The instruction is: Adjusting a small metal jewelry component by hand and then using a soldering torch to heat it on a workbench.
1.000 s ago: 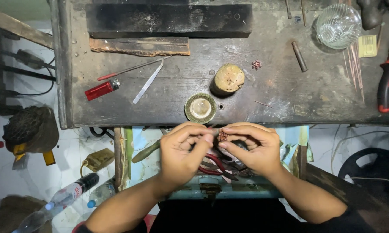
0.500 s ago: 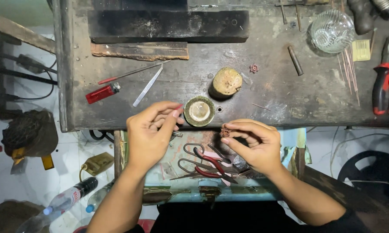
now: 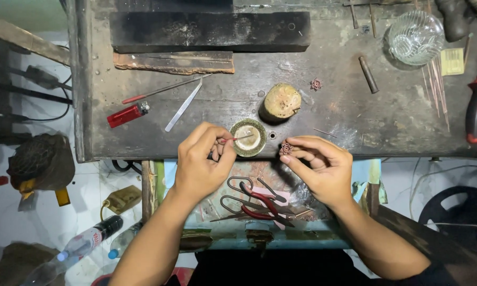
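Copper-coloured small flower-shaped ornament [image 3: 286,148] pinched in right hand [image 3: 320,169], right of round brass dish [image 3: 248,137]; left hand [image 3: 201,164] grips thin stick [image 3: 237,139] over dish.

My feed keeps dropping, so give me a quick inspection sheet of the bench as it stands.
Surface: worn dark wooden bench, scratched.
Job's things: small coppery flower piece; thin stick reaching over the round dish.
Clutter: red lighter, tweezers, wooden stump, glass bowl, red-handled scissors.
Hands: left hand pinches the stick; right hand pinches the flower piece.
Cables: black cables at left.
Surroundings: plastic bottle on the floor.
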